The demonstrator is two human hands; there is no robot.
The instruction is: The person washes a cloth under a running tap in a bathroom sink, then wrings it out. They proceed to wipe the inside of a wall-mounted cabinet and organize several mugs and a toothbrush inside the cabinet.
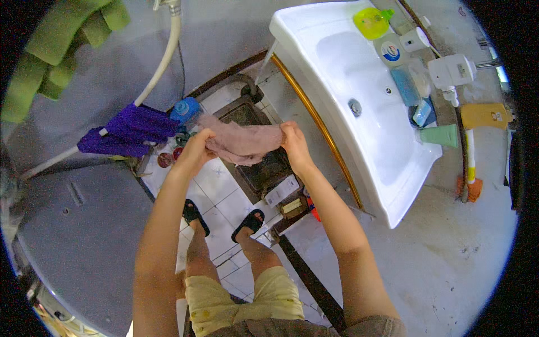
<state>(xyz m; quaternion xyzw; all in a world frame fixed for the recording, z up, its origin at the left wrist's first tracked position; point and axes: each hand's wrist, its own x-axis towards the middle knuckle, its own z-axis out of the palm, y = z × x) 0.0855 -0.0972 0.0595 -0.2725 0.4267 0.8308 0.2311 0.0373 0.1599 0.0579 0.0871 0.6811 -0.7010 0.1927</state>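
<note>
A pink cloth (248, 141) is stretched between both hands, bunched in folds and held in mid-air above the floor. My left hand (198, 149) grips its left end, with a loose flap of the cloth rising beyond the fingers. At the right end, the thumb and fingers of my right hand (294, 145) pinch the cloth. Below it lies a dark rectangular tray or basin (269, 168) on the tiles, partly hidden by the cloth.
To the right stands a white washbasin (337, 63) with bottles and a green tube (440, 135) on its ledge. Purple cloths (130, 130) hang over a pale pipe (166, 54) at left. A blue bottle (185, 109) and a box (282, 190) are on the tiled floor (214, 181).
</note>
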